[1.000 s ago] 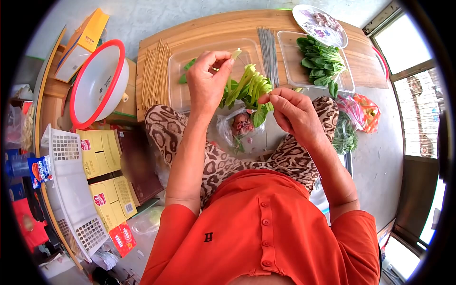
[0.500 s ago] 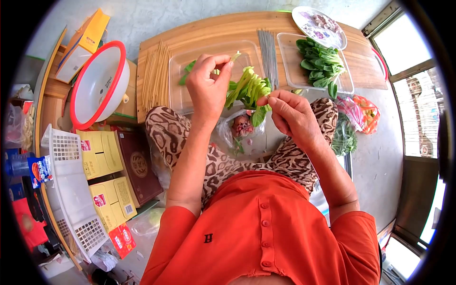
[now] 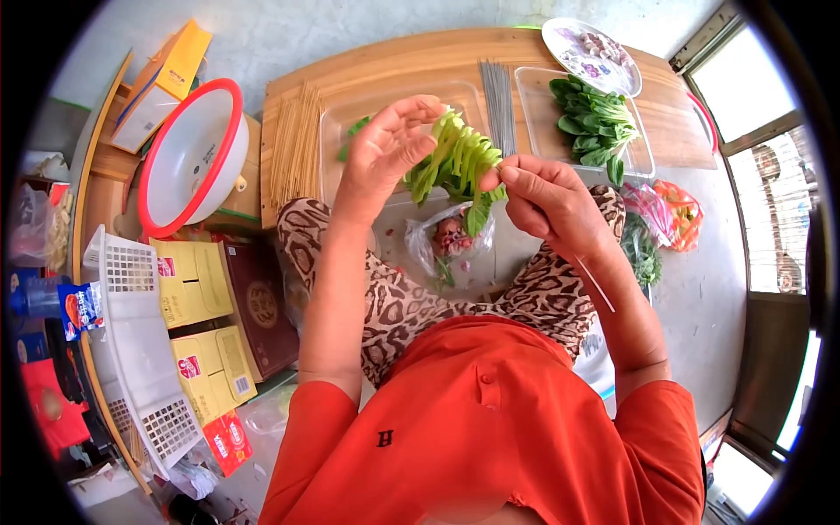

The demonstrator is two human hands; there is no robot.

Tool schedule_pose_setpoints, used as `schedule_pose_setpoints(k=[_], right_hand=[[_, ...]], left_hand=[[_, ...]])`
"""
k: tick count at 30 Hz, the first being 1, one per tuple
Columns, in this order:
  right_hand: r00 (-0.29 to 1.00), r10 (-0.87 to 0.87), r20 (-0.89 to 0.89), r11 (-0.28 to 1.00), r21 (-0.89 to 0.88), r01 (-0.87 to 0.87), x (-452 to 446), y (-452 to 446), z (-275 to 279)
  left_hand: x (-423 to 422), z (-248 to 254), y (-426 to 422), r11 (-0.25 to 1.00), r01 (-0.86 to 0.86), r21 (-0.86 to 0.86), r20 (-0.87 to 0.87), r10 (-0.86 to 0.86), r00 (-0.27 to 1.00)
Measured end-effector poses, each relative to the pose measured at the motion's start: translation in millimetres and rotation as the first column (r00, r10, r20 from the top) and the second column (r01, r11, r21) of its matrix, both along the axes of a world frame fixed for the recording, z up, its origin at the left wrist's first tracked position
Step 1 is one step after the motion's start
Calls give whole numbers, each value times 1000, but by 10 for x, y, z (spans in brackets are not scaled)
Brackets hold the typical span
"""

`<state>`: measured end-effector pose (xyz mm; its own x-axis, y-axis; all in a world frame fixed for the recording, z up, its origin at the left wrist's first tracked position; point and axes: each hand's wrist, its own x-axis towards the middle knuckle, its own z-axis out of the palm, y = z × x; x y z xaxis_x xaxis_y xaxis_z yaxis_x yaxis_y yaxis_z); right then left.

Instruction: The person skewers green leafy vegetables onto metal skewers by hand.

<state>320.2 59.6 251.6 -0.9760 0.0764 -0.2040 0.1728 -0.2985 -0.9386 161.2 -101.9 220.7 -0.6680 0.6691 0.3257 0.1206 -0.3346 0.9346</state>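
My left hand (image 3: 385, 149) is at the left end of a row of light green leafy stems (image 3: 457, 157), its fingers curled round that end. My right hand (image 3: 547, 199) pinches the right end of the row, with a thin pale stick (image 3: 597, 284) coming out below the palm along the wrist. The row hangs over the near edge of a clear tray (image 3: 341, 120) holding a few green leaves. Bamboo sticks (image 3: 296, 144) lie left of that tray and grey metal skewers (image 3: 499, 109) right of it. More leafy greens (image 3: 595, 122) rest in a second clear tray (image 3: 535, 131).
A plate of meat pieces (image 3: 573, 59) is at the table's back right. On the left are a red-rimmed basin (image 3: 190, 157), yellow boxes (image 3: 192, 284) and a white basket (image 3: 140, 341). A plastic bag (image 3: 424, 249) lies between the knees; more bags (image 3: 678, 214) are at right.
My left hand has moved right, up to the leafy row, and its fingers have opened from a pinch. The pale stem piece it held is now against the row. The view has shifted slightly.
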Motion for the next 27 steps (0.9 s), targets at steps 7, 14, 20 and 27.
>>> schedule_pose_setpoints(k=[7, 14, 20, 27], right_hand=[[992, 122, -16, 988, -90, -123, -22, 81, 136], [992, 127, -5, 973, 195, -124, 65, 100, 176], [990, 142, -15, 963, 235, -134, 93, 95, 147], [988, 149, -35, 960, 245, -137, 130, 88, 76]], left_hand=[[-114, 89, 0, 936, 352, -6, 242, -340, 908], [-97, 95, -21, 950, 308, 42, 305, -306, 902], [-12, 195, 19, 909, 403, -110, 263, -364, 893], [71, 137, 48, 914, 384, -126, 217, -353, 910]])
